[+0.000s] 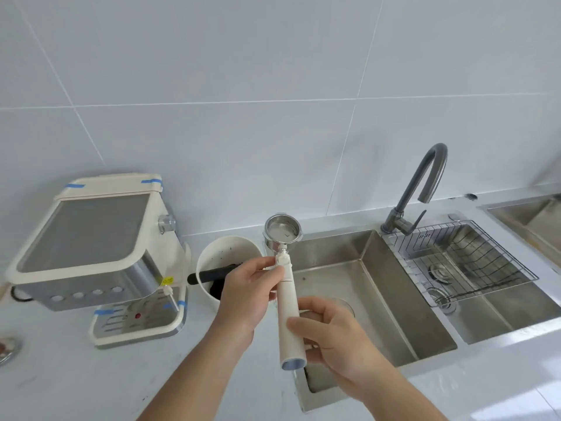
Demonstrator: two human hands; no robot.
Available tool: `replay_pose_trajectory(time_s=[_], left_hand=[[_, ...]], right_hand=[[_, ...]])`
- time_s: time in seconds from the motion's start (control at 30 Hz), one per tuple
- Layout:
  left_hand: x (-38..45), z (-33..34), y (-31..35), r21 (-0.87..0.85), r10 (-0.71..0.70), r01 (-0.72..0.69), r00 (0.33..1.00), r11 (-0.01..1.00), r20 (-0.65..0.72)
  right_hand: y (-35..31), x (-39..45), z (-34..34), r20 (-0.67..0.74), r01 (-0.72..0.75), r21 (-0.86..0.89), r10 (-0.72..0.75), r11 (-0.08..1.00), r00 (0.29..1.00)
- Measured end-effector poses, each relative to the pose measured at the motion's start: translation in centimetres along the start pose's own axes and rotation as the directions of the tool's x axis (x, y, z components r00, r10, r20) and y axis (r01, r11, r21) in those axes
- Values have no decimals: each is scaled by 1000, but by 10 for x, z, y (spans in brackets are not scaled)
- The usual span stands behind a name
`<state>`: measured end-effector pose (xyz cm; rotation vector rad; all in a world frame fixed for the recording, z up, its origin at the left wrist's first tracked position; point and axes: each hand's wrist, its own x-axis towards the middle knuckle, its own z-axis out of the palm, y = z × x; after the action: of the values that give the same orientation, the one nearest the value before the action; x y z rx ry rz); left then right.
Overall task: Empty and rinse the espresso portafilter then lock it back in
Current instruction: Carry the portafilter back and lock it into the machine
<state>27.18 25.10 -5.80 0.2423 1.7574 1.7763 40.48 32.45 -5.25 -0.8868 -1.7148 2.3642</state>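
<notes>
I hold the portafilter (287, 287) in the middle of the view, its cream handle pointing toward me and its steel basket (283, 230) facing up, shiny inside. My left hand (247, 294) pinches the handle's upper end near the neck. My right hand (329, 335) wraps the lower part of the handle. The portafilter hangs over the left edge of the steel sink (349, 287). The cream and steel espresso machine (97, 256) stands at the left on the counter.
A white knock bin (224, 253) with a black bar and dark grounds inside sits between machine and sink. A grey gooseneck faucet (422, 189) rises behind the sink. A wire rack (461, 259) rests in the right basin. A second sink (528, 214) lies far right.
</notes>
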Motion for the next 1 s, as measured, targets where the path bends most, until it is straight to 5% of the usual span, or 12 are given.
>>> replay_pose_trajectory(time_s=[0.3, 1.0], left_hand=[[-33, -55, -13, 35, 14, -14, 1000, 999, -2], [-112, -118, -36, 2, -50, 52, 966, 999, -255]], right_hand=[[28, -22, 52, -14, -82, 113, 84, 990, 996], [62, -40, 105, 219, -187, -62, 196, 980, 956]])
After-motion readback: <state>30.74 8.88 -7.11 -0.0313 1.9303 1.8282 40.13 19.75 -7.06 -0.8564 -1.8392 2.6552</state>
